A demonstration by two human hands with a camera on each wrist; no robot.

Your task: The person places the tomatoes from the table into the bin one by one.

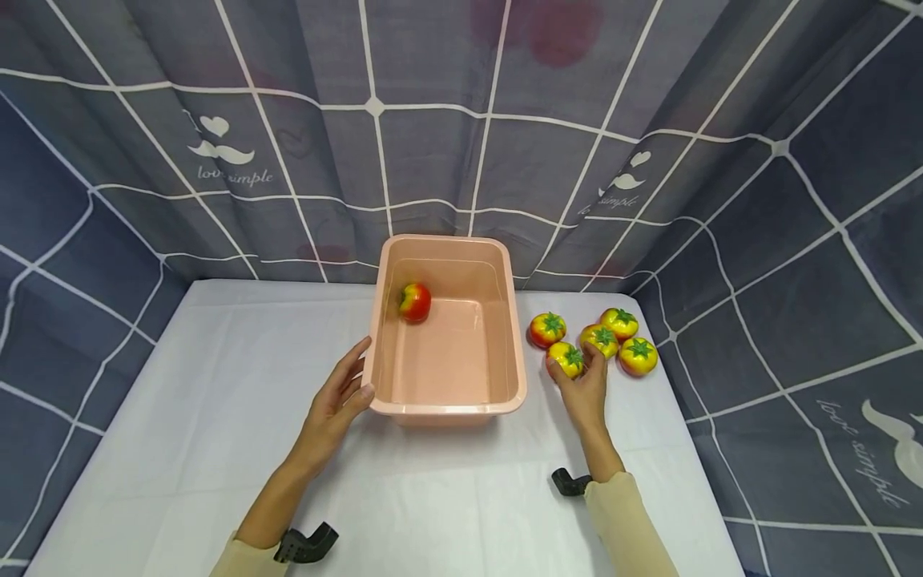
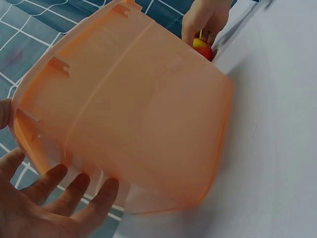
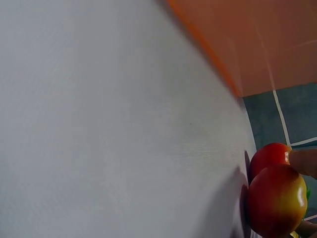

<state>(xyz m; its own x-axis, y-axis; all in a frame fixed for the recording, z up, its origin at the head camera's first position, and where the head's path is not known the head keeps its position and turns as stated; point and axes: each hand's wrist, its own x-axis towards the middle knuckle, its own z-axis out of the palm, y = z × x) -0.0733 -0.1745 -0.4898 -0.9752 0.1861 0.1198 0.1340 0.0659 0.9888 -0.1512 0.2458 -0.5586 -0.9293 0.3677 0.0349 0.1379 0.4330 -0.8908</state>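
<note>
Right hand (image 1: 582, 394), the nearer, pinches a red-yellow fruit (image 1: 565, 358) on the white table (image 1: 433, 497) | I see it just right of the pink bin (image 1: 454, 344), whose long axis runs front to back | left hand (image 1: 337, 407) loose-fingered at bin's left side

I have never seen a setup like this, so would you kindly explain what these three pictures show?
There is no robot, only a person working bare-handed. The wide picture is taken from the person's head, looking down; the other two come from the left and right wrists. On a white-covered table stands a peach-coloured rectangular plastic bin with one shiny red-and-yellow tomato-shaped fruit inside; five similar fruits sit to its right. The left hand touches the bin's left rim, while the right hand pinches one of those five.
</note>
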